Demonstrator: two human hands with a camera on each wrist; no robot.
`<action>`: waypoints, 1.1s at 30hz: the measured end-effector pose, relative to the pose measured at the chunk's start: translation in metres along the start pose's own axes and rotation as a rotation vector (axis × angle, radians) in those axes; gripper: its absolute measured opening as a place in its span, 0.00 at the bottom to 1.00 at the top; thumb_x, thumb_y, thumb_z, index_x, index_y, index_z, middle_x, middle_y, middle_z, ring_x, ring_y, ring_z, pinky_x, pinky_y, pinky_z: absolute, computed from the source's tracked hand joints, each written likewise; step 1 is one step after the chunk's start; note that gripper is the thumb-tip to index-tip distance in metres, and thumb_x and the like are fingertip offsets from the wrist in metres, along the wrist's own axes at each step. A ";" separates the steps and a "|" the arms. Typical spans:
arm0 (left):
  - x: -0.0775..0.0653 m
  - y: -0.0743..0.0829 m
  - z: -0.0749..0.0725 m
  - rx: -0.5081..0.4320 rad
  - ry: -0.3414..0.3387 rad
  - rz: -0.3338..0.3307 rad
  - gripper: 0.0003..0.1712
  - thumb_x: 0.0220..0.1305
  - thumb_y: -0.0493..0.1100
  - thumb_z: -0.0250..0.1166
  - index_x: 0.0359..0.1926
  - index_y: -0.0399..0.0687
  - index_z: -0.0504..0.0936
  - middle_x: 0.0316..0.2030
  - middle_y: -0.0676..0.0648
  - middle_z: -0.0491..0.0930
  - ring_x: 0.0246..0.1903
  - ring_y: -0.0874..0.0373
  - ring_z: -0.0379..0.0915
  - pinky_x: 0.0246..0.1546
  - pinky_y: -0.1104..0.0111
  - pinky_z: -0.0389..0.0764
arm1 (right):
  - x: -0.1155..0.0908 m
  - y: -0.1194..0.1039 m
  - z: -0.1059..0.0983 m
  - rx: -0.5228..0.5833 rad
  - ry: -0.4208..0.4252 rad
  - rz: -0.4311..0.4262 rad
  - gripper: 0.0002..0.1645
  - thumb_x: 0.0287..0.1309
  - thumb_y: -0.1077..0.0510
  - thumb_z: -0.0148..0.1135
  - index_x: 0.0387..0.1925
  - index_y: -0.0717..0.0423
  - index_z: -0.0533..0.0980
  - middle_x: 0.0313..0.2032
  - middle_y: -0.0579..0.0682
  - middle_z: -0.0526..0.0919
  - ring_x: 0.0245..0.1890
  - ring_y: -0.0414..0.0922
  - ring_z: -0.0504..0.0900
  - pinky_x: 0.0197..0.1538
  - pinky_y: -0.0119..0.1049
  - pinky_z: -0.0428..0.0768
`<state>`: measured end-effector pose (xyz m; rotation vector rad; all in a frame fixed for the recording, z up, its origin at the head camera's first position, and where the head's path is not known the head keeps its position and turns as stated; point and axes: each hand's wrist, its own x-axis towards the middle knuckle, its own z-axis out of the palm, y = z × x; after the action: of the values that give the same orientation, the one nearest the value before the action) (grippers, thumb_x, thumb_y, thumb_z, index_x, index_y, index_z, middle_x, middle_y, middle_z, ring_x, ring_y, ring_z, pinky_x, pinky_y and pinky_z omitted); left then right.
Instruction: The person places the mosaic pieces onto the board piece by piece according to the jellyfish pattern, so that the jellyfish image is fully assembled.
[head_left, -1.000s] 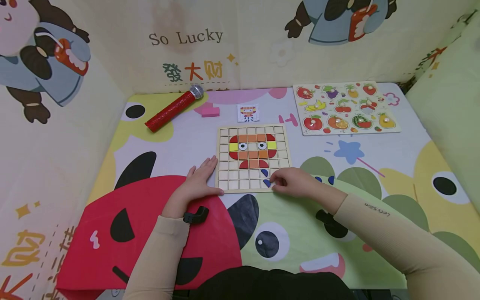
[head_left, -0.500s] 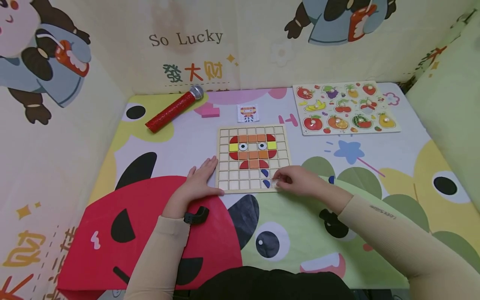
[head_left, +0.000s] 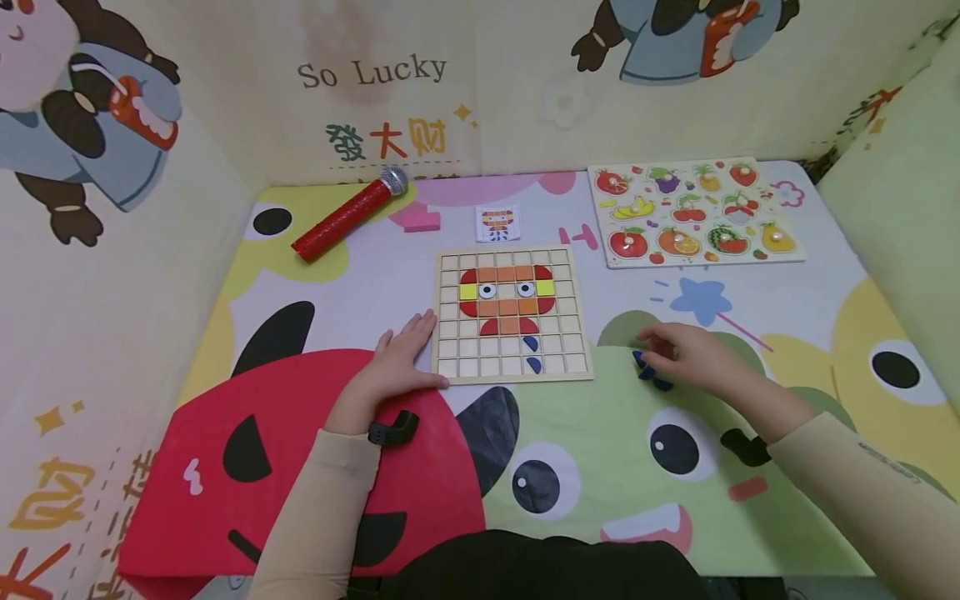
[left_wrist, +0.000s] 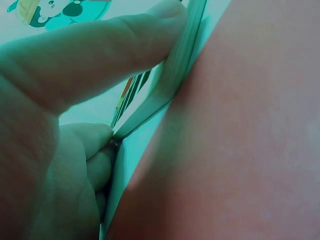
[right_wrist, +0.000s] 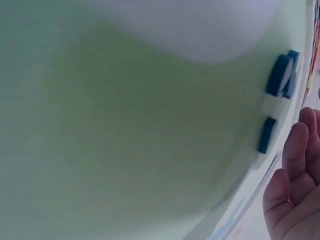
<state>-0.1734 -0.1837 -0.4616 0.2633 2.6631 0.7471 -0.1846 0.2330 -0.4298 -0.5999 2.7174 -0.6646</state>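
A wooden grid board holds red, orange and yellow tiles, two eye tiles and two blue half-round tiles in its lower cells. My left hand rests against the board's left side, fingers extended, thumb by its lower left corner. In the left wrist view, the thumb and fingers touch the board's edge. To the right of the board, my right hand hovers with bent fingers at several loose blue pieces. The right wrist view has the blue pieces apart from the loosely curled fingers.
Behind the board lies a small pattern card, with a pink block to its left. A red microphone lies at the back left. A fruit peg puzzle occupies the back right of the table.
My right hand has left the lower right of the board and moved right to the loose blue pieces. The left hand has stayed at the board's left edge.
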 end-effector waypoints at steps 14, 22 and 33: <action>0.002 -0.002 0.003 -0.002 -0.009 -0.003 0.63 0.39 0.58 0.72 0.71 0.58 0.42 0.71 0.53 0.43 0.70 0.53 0.34 0.66 0.46 0.36 | -0.001 0.009 0.009 -0.083 -0.056 0.027 0.16 0.54 0.57 0.60 0.44 0.58 0.75 0.27 0.44 0.76 0.26 0.39 0.70 0.30 0.33 0.70; 0.002 -0.001 0.001 0.001 -0.001 -0.002 0.63 0.39 0.57 0.72 0.71 0.58 0.42 0.71 0.52 0.43 0.70 0.53 0.34 0.66 0.46 0.37 | 0.007 0.005 0.007 -0.145 -0.040 0.029 0.17 0.55 0.56 0.59 0.45 0.58 0.75 0.27 0.45 0.77 0.26 0.40 0.71 0.29 0.34 0.70; 0.002 -0.002 0.001 0.007 -0.001 0.003 0.63 0.39 0.58 0.72 0.71 0.58 0.42 0.71 0.52 0.43 0.70 0.52 0.34 0.66 0.45 0.37 | 0.009 0.006 0.010 -0.223 0.012 -0.023 0.18 0.50 0.55 0.63 0.43 0.56 0.77 0.25 0.44 0.74 0.26 0.41 0.70 0.31 0.34 0.68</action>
<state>-0.1745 -0.1840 -0.4639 0.2692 2.6653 0.7377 -0.1911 0.2301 -0.4432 -0.6811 2.8212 -0.3725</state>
